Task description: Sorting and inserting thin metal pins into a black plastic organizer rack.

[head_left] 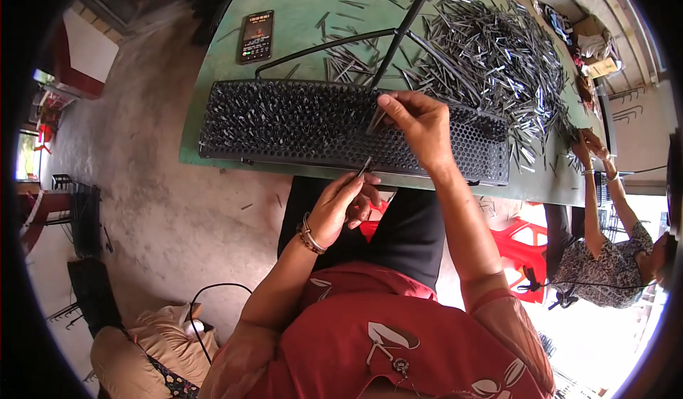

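Note:
A long black perforated metal rack (pixel 455 150) lies across the near edge of the green table. Slim dark metal pieces (pixel 267 118) stand packed upright in the holes of its left half, while bare holes show along the right part. Over the middle of the rack, my right hand (pixel 420 125) pinches one slim metal piece (pixel 377 119) between thumb and forefinger, its lower end close to the holes. Just in front of the rack's near edge, my left hand (pixel 341 203) is closed round similar slim metal pieces (pixel 365 166), their tips poking up past the fingers.
A big heap of loose metal pieces (pixel 491 57) covers the right side of the green table (pixel 299 25). A phone (pixel 256 38) lies at the far left. A black rod frame (pixel 398 33) rises behind the rack. At right, another person's hands (pixel 590 146) work at the table.

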Demonstrator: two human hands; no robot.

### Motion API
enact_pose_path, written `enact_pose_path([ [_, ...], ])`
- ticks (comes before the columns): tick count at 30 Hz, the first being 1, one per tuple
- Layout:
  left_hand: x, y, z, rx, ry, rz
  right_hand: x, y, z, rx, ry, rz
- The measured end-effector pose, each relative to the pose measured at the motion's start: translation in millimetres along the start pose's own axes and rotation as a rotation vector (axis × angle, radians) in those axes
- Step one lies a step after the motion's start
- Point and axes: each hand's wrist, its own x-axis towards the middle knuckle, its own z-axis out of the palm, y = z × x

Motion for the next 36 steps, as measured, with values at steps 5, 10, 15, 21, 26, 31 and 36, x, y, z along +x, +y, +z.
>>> enact_pose_path([
  [5, -2, -3, 0, -0.002, 0.001, -0.026, -4, 13, 16, -0.211, 0.042, -0.237],
  [10, -2, -7, -1, -0.002, -0.002, -0.039, -8, 14, 19, -0.342, 0.047, -0.408],
  [15, -1, -5, 3, 0.005, -0.005, -0.057, -9, 19, 18, -0.283, 0.099, -0.373],
  [21, -3, -10, 3, -0.037, 0.007, -0.07, -9, 19, 12, -0.262, 0.085, -0.326],
  [26, 0, -10, 12, 0.015, 0.042, -0.088, -7, 20, 8, -0.239, 0.019, -0.405],
  [31, 1, -10, 13, 0.04, 0.034, -0.11, -4, 24, 12, -0.205, -0.043, -0.481],
  [36, 1, -11, 16, 0.04, 0.027, -0.094, 0, 22, 12, -0.274, -0.045, -0.554],
])
